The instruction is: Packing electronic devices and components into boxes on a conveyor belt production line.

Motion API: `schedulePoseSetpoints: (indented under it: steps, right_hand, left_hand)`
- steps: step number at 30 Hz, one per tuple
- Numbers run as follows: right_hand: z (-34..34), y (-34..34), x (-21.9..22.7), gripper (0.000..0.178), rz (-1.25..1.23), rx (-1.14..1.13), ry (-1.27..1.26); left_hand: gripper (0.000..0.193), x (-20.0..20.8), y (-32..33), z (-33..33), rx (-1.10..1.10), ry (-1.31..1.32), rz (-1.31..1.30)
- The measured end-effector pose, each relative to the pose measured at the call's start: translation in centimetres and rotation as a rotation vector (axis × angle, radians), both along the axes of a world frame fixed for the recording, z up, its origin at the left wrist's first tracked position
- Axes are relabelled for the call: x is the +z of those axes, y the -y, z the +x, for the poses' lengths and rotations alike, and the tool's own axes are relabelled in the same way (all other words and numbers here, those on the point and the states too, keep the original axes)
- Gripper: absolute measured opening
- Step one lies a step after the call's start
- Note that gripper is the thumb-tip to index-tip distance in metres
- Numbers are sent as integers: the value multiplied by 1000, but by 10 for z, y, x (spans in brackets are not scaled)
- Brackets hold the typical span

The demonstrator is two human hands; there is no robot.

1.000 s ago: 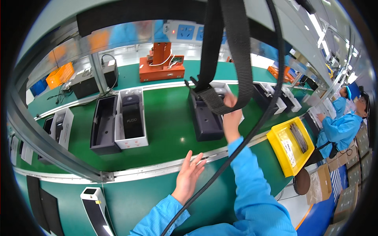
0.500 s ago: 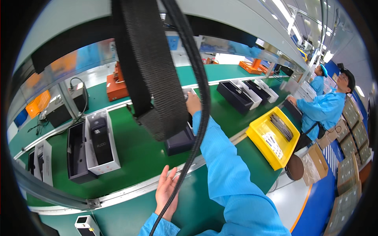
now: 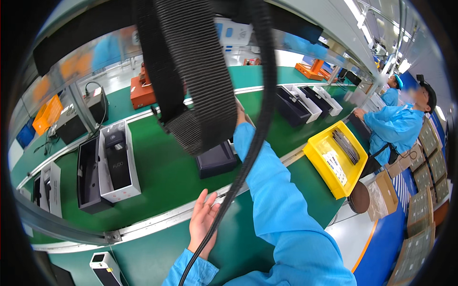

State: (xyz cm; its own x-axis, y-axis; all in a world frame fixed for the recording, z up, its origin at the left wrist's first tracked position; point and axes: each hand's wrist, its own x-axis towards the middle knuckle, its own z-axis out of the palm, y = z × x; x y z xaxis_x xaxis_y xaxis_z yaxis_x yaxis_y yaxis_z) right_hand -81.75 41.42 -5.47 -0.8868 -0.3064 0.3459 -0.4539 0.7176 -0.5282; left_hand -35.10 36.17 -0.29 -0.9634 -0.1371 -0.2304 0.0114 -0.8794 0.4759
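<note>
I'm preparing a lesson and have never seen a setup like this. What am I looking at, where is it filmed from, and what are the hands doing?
There is no machine here: these are a person's own bare hands, in blue sleeves. A wide fisheye camera on the person's head looks down, so straight edges look bent. The left hand is open and appears to hold nothing. The right hand reaches forward, close to a dark box; a black strap largely hides it, so its grip cannot be seen. On the green surface, toward the left, an open dark case stands beside a white box. To the right is a yellow tray.
</note>
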Motion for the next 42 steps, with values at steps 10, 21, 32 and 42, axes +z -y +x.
schedulePoseSetpoints:
  steps: [10,21,32,42]
  right_hand:
    - [56,39,38,96,274,-109,43]
    - [71,30,71,96,287,-27,128]
    - [69,46,61,98,297,3,158]
    - [25,36,10,98,424,44,100]
  left_hand:
    - [51,-9,5,1,50,17,-58]
    - [55,-8,4,-3,38,9,-17]
    - [53,-7,-1,-6,76,32,-20]
    - [35,-48,-38,-23,-129,-151,-636]
